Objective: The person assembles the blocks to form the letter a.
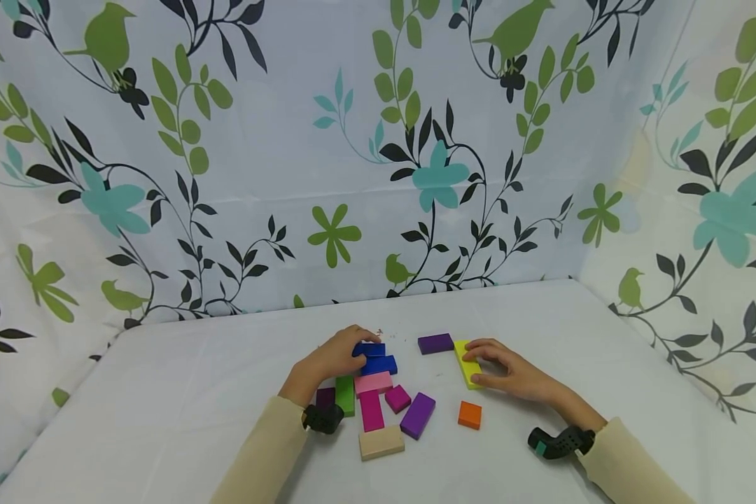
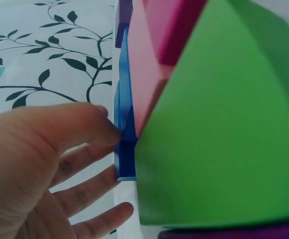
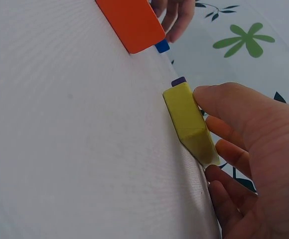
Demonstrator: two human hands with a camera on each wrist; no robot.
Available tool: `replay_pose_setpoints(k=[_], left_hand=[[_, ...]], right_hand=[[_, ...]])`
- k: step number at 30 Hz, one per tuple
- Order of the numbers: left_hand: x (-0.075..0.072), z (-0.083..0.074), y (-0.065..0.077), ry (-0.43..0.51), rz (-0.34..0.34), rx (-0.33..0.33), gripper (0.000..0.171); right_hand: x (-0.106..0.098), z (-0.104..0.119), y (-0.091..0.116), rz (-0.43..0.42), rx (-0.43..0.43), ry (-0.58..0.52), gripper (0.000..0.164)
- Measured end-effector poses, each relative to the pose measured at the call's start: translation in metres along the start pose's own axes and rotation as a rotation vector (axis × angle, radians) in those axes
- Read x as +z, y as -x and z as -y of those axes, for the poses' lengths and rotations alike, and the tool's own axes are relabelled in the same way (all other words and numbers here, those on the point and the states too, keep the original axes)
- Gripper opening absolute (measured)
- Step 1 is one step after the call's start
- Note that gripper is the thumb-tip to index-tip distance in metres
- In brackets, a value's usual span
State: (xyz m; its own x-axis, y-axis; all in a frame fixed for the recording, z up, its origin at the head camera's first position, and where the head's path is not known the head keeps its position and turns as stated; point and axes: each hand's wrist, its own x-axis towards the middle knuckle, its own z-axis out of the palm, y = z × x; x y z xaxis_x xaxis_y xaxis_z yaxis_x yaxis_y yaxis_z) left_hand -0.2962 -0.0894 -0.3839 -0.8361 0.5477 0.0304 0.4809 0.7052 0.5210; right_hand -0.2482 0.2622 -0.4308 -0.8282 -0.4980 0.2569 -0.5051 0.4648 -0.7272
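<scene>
My left hand (image 1: 335,358) pinches the farther of two blue blocks (image 1: 372,349), thumb at its near left and fingers round the far side. The other blue block (image 1: 380,365) lies right in front of it. Close by the hand are a light pink block (image 1: 374,383) and a green block (image 1: 345,399), which fills much of the left wrist view. On the right, my right hand (image 1: 510,374) holds a yellow block (image 3: 184,112) between thumb and fingers, low at the table. A purple block (image 1: 435,344) lies at the yellow block's far left end.
Nearer me are a magenta block (image 1: 372,411), a small magenta block (image 1: 398,398), a second purple block (image 1: 418,416), a natural wood block (image 1: 381,442) and an orange block (image 1: 470,414). A dark purple block (image 1: 325,397) sits by the left wrist. Patterned curtain (image 1: 277,175) hangs behind the white table (image 1: 164,420).
</scene>
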Motion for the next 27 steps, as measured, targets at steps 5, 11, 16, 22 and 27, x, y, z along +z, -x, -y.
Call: replay_pose_setpoints(k=[5, 11, 16, 22, 27], left_hand=[[0.0, 0.0, 0.0, 0.004, 0.003, -0.024, 0.032], [-0.002, 0.0, -0.002, -0.017, 0.0, -0.017, 0.031], [-0.002, 0.001, -0.004, -0.03, -0.01, -0.003, 0.03], [0.004, 0.003, -0.009, -0.087, -0.009, -0.015, 0.031], [0.005, 0.001, -0.011, -0.09, -0.017, -0.039, 0.032]], right_hand=[[0.0, -0.001, 0.0, 0.008, 0.01, -0.004, 0.032], [-0.002, 0.0, -0.001, 0.009, 0.019, -0.003, 0.033], [-0.002, 0.001, 0.0, 0.011, 0.024, 0.006, 0.033], [-0.002, 0.004, 0.0, 0.014, 0.021, 0.007, 0.033], [-0.002, 0.004, 0.0, 0.006, 0.012, 0.006, 0.033]])
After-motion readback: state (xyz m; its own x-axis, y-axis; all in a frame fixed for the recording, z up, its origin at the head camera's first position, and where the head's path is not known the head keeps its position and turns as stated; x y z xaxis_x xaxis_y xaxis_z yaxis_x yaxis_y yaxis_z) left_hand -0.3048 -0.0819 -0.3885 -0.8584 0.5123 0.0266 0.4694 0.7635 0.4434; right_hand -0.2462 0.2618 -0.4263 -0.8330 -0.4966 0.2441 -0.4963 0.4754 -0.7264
